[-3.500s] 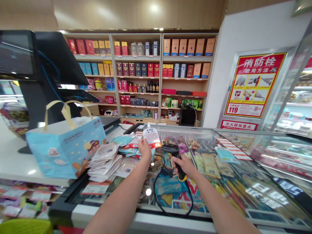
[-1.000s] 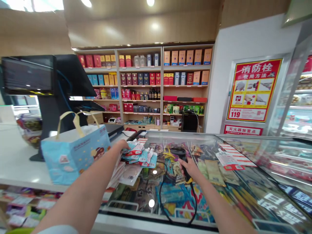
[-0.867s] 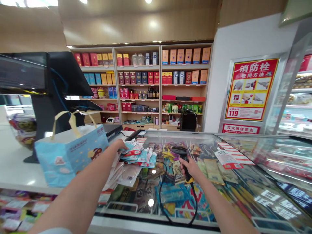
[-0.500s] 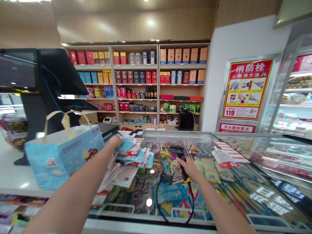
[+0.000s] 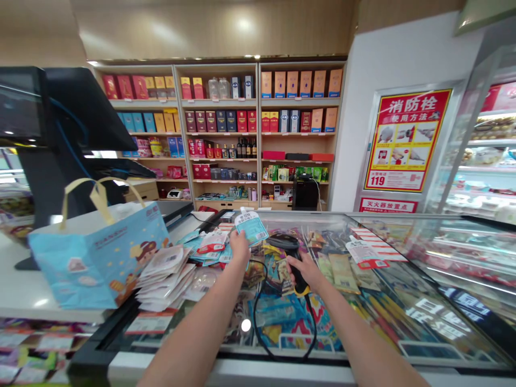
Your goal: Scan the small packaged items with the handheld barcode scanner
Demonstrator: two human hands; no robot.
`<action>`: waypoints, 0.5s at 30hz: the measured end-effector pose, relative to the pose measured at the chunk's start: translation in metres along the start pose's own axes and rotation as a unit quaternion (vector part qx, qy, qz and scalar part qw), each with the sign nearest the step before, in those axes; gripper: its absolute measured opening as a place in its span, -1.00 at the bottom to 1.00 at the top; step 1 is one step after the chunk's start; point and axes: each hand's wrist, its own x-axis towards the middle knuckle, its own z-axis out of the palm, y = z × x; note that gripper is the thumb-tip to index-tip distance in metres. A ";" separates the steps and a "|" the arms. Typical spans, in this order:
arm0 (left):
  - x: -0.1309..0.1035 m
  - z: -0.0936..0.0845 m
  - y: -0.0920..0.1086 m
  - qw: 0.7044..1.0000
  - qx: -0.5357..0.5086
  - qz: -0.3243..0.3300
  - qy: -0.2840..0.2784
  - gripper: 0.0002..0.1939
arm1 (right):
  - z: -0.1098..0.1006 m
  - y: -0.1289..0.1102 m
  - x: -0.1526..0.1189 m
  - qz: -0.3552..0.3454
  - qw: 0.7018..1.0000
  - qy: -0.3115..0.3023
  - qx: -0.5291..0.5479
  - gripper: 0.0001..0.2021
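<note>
My left hand (image 5: pixel 241 247) is closed on a blue-and-white spouted pouch (image 5: pixel 252 227), held up above the glass freezer top with its label side showing. In my right hand (image 5: pixel 305 269) is a black barcode scanner (image 5: pixel 284 242) with a yellow-trimmed handle; its head points toward the pouch, a short gap apart. A black cable (image 5: pixel 258 317) loops down from it over the glass. Left of my left hand lies a heap of similar blue and red pouches (image 5: pixel 212 243), and nearer to me a stack of flat white packets (image 5: pixel 165 277).
A blue paper bag (image 5: pixel 100 252) with cream handles stands on the white counter at left, below a black register screen (image 5: pixel 86 110). One white-and-red pouch (image 5: pixel 366 252) lies on the freezer's right side. Shelves of boxed goods (image 5: pixel 220 121) line the back wall.
My left hand has moved right from the pouch heap, bringing one pouch up in front of the scanner. My right hand still holds the scanner. The view has shifted slightly.
</note>
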 end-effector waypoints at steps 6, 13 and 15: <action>-0.023 -0.004 -0.027 0.999 0.027 0.024 -0.020 -0.90 | -0.004 0.005 0.002 0.026 0.998 0.012 -0.050 -0.63; -0.018 -0.012 -0.025 0.999 0.044 0.017 -0.022 -0.90 | -0.004 0.008 0.001 0.046 0.995 -0.002 -0.092 -0.65; -0.019 -0.012 -0.025 0.999 0.043 0.018 -0.027 -0.89 | -0.004 0.008 0.001 0.049 0.995 -0.002 -0.092 -0.65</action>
